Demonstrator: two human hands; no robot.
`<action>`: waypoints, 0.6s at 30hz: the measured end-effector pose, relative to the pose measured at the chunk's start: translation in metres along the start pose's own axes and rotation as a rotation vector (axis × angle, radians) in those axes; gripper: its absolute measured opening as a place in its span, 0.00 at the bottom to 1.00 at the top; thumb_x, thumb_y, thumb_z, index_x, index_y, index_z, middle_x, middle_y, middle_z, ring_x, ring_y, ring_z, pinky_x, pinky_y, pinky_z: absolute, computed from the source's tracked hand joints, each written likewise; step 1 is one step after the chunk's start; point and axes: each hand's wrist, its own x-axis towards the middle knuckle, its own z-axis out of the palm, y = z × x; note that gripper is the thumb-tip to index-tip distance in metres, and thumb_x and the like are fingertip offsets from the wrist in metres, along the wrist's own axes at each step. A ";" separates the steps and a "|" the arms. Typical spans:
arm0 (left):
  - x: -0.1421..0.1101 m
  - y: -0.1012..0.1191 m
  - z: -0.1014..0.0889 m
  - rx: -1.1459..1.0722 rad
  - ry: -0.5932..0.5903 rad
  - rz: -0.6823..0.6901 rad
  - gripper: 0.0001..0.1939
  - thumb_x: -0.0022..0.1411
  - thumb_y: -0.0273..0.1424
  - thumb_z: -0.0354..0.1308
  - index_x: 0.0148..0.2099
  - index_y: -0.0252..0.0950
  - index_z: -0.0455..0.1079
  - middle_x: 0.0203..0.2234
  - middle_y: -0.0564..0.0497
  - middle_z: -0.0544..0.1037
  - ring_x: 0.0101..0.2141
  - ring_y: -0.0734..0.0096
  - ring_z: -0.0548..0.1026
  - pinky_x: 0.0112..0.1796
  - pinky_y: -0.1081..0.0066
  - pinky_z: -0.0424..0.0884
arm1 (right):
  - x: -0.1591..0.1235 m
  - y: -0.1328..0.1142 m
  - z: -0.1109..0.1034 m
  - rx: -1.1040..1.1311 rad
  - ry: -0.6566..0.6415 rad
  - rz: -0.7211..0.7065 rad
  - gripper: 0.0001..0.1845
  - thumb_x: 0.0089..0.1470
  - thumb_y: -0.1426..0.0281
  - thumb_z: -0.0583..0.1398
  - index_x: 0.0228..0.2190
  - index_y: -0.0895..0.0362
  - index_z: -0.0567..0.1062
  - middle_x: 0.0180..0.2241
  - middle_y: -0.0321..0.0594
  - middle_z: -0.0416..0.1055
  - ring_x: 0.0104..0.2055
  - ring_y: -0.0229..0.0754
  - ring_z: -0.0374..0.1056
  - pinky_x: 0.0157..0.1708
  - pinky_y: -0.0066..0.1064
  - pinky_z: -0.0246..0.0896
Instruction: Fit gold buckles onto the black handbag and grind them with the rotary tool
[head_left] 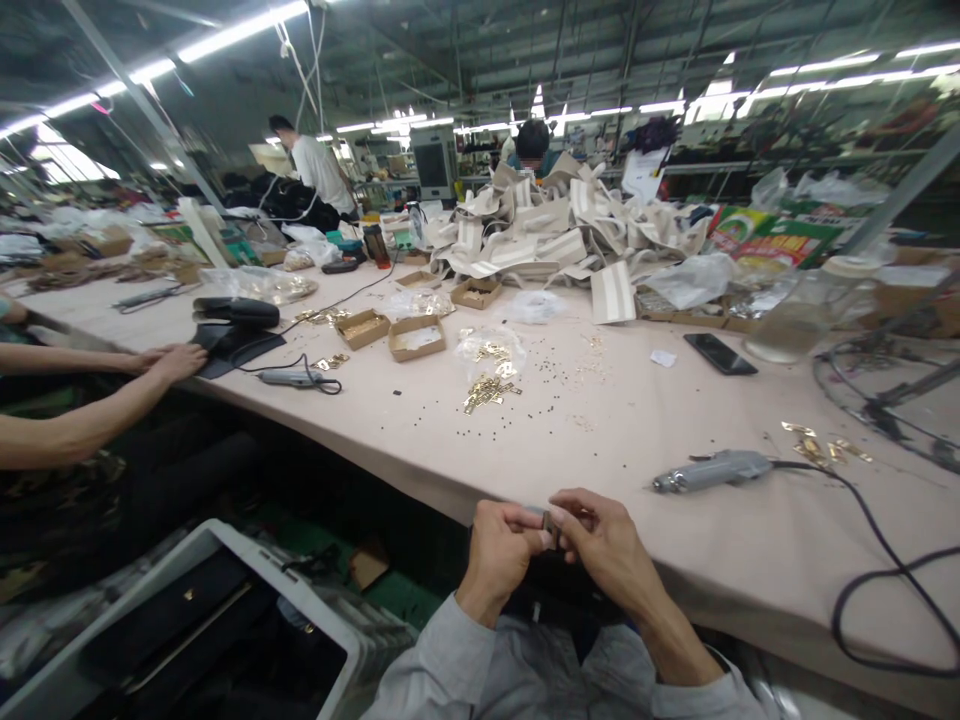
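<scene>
My left hand [501, 552] and my right hand [606, 545] meet at the near edge of the beige table [600, 420]. Both pinch a small metal fitting [550, 527] between their fingertips, over a dark piece in my lap that is mostly hidden. A grey electric screwdriver [712, 470] lies on the table just right of my right hand, its black cable trailing off to the right. A heap of small gold metal parts [489, 390] lies further out on the table.
Small cardboard boxes [417, 337], bags of parts, a black phone [720, 353] and a pile of striped beige bags [540, 240] cover the far table. A co-worker's arms [112, 385] rest at the left by a dark bag. A bin [225, 620] stands below left. People work at the back.
</scene>
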 end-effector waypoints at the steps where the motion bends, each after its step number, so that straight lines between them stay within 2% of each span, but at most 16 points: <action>1: -0.001 0.001 0.000 0.040 -0.007 0.017 0.06 0.44 0.24 0.67 0.29 0.31 0.84 0.22 0.45 0.83 0.24 0.63 0.78 0.28 0.69 0.69 | 0.002 0.000 -0.003 0.009 -0.060 0.013 0.19 0.61 0.55 0.63 0.42 0.58 0.81 0.28 0.41 0.75 0.28 0.45 0.71 0.24 0.31 0.68; 3: -0.005 0.006 0.002 0.148 -0.014 0.075 0.06 0.49 0.26 0.65 0.30 0.33 0.85 0.23 0.46 0.84 0.26 0.61 0.78 0.29 0.69 0.69 | 0.005 -0.001 -0.008 -0.003 -0.126 -0.008 0.18 0.61 0.57 0.63 0.40 0.59 0.83 0.27 0.41 0.77 0.27 0.43 0.71 0.25 0.31 0.67; 6: -0.018 0.014 0.011 0.366 0.032 0.226 0.09 0.59 0.29 0.62 0.31 0.38 0.84 0.25 0.47 0.84 0.28 0.60 0.79 0.31 0.69 0.68 | 0.008 -0.004 -0.009 0.001 -0.084 -0.066 0.16 0.60 0.59 0.64 0.37 0.59 0.83 0.29 0.41 0.78 0.27 0.42 0.71 0.27 0.31 0.66; 11: -0.036 0.009 0.034 0.865 0.332 0.487 0.11 0.67 0.29 0.57 0.33 0.39 0.79 0.28 0.42 0.82 0.33 0.54 0.78 0.36 0.64 0.63 | 0.009 -0.007 -0.005 0.021 -0.042 -0.145 0.13 0.59 0.62 0.64 0.32 0.57 0.84 0.31 0.41 0.80 0.35 0.46 0.74 0.37 0.33 0.68; 14: -0.039 0.003 0.044 1.007 0.416 0.527 0.11 0.68 0.26 0.55 0.36 0.37 0.78 0.29 0.41 0.81 0.34 0.52 0.77 0.37 0.61 0.62 | 0.009 -0.007 -0.005 0.018 -0.033 -0.158 0.11 0.59 0.63 0.64 0.32 0.57 0.84 0.31 0.40 0.79 0.35 0.46 0.74 0.36 0.33 0.68; 18: -0.038 -0.001 0.049 1.044 0.456 0.529 0.10 0.68 0.26 0.56 0.36 0.37 0.78 0.30 0.41 0.81 0.36 0.51 0.75 0.37 0.61 0.61 | 0.012 -0.008 -0.011 0.024 -0.072 -0.172 0.11 0.59 0.64 0.64 0.33 0.57 0.85 0.31 0.40 0.79 0.36 0.46 0.73 0.38 0.33 0.67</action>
